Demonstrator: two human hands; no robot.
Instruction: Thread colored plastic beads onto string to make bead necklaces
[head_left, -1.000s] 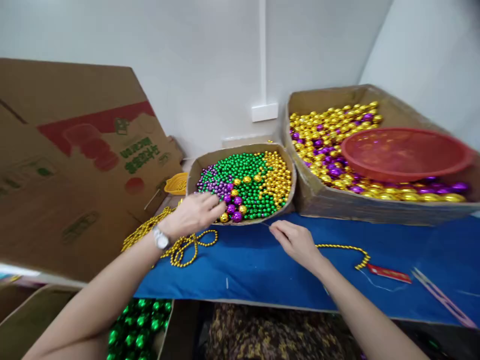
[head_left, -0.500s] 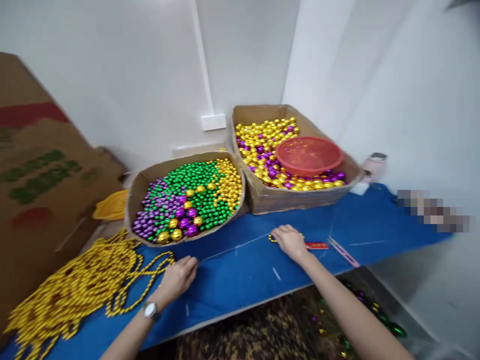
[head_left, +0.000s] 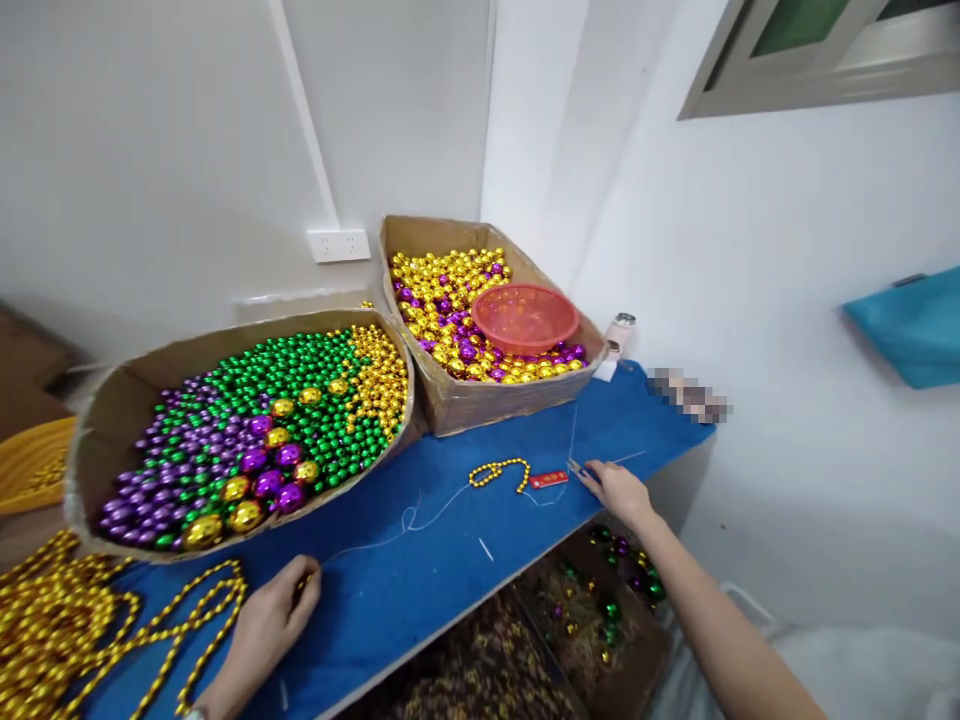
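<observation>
My left hand is closed near the front left of the blue table, pinching a thin clear thread. The thread runs slack across the cloth to a short gold bead string, which lies in a loop mid-table. Further right, my right hand has its fingers closed around thread snips; the tips poke out to the left and the handles are mostly hidden. Between the bead string and the snips lies a small red label.
Behind stand two cardboard boxes of beads: a left box with green, purple and gold ones, and a right box with a red basin on top. Gold bead strands pile at left. A bottle stands at the back.
My right hand has let go of the gold bead string and moved right onto the snips. My left hand keeps the thread, which now hangs slacker. The view has turned right.
</observation>
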